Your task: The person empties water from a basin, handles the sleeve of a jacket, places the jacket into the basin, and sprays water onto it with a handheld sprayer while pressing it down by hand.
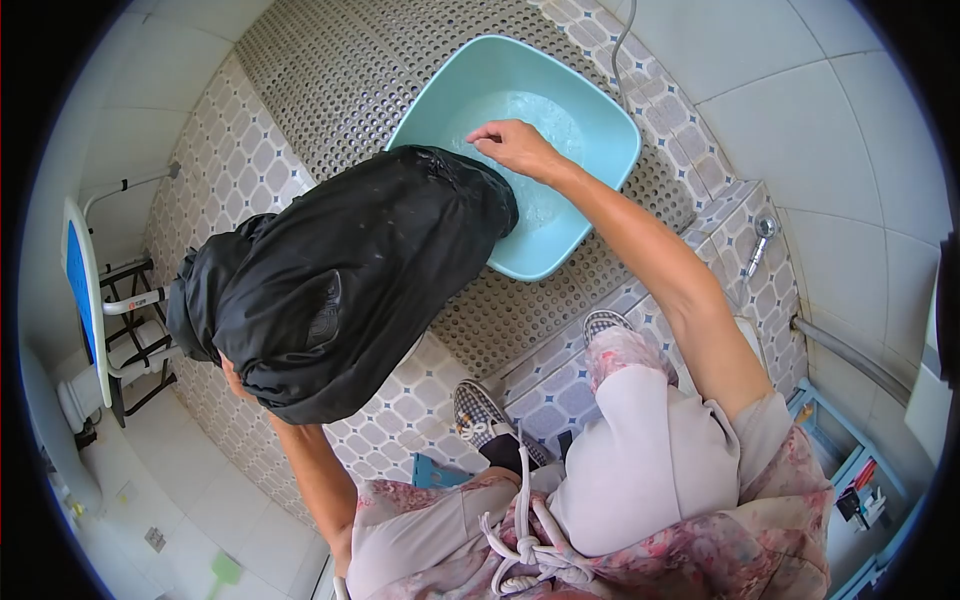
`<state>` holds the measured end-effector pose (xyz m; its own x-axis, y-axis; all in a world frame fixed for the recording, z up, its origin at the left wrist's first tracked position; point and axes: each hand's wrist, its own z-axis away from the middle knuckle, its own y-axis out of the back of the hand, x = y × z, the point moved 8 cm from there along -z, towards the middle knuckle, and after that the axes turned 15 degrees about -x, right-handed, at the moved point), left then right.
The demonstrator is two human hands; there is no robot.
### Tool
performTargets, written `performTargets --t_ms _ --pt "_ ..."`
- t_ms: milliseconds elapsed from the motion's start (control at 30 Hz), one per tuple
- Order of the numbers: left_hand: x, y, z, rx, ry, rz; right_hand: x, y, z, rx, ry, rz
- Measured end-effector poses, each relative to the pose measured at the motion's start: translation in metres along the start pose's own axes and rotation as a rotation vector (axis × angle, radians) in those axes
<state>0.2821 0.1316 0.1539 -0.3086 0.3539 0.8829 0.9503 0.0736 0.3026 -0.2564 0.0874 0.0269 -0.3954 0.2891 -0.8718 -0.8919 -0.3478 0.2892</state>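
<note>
A large, bulky black fabric bag (370, 260) with a small dark logo patch spans the gap between my left arm and a light-blue basin (615, 130). Its far end hangs over the basin's near-left rim. My left hand (233, 380) supports the bag at its near end, mostly hidden beneath the cloth. Above the basin is my right hand (515, 148), just past the bag's far end, with its fingers half bent, slightly apart and nothing visible in them. Clear, rippled water (540, 115) lies in the basin.
The basin stands on a grey perforated mat (330, 90). A tiled step (560, 400) lies near my feet. At left is a folding seat with a blue panel (82, 300). A shower head (765, 228) and a blue rack (850, 460) are at right.
</note>
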Motion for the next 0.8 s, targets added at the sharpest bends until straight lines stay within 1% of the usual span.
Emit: performTargets --t_ms 67,100,133,167,233,300,367,433,500,533,567,633,733,800 --pt "-0.005 0.012 0.001 0.029 -0.026 -0.091 -0.007 -0.003 -0.004 -0.007 0.017 0.004" --pt "-0.024 0.034 -0.001 0.037 -0.039 -0.077 -0.008 -0.005 -0.005 -0.011 0.025 -0.012" --pt "-0.025 0.039 -0.004 0.047 -0.055 -0.062 -0.009 -0.006 -0.007 -0.014 0.034 -0.028" --pt "-0.029 0.038 0.001 0.041 -0.041 -0.062 -0.009 -0.008 -0.008 -0.028 0.035 -0.039" --pt "-0.015 0.017 0.005 0.019 -0.021 -0.040 -0.007 -0.012 -0.011 -0.056 0.038 -0.061" --pt "-0.014 0.009 0.002 -0.024 -0.012 0.030 -0.015 -0.016 -0.014 -0.040 0.108 -0.021" --pt "-0.011 0.007 0.002 -0.050 -0.018 -0.008 -0.022 -0.022 -0.019 -0.052 0.149 0.008" --pt "0.000 0.006 0.003 -0.047 -0.035 -0.174 -0.030 -0.030 -0.027 -0.092 0.162 0.027" --pt "-0.047 0.030 0.012 -0.041 0.012 0.124 -0.039 -0.040 -0.033 -0.105 0.235 -0.028" --pt "-0.054 0.030 0.012 -0.037 0.035 0.273 -0.043 -0.043 -0.035 -0.112 0.272 -0.055" --pt "-0.057 0.033 0.014 -0.027 0.081 0.277 -0.045 -0.048 -0.038 -0.154 0.239 0.008" --pt "-0.020 0.003 0.006 -0.006 0.174 0.289 -0.050 -0.054 -0.041 -0.239 0.173 0.136" --pt "-0.014 -0.018 0.014 0.118 0.353 0.650 -0.054 -0.053 -0.044 -0.252 0.196 0.157" --pt "-0.006 -0.018 0.010 0.108 0.328 0.568 -0.061 -0.044 -0.045 -0.235 0.242 -0.051"
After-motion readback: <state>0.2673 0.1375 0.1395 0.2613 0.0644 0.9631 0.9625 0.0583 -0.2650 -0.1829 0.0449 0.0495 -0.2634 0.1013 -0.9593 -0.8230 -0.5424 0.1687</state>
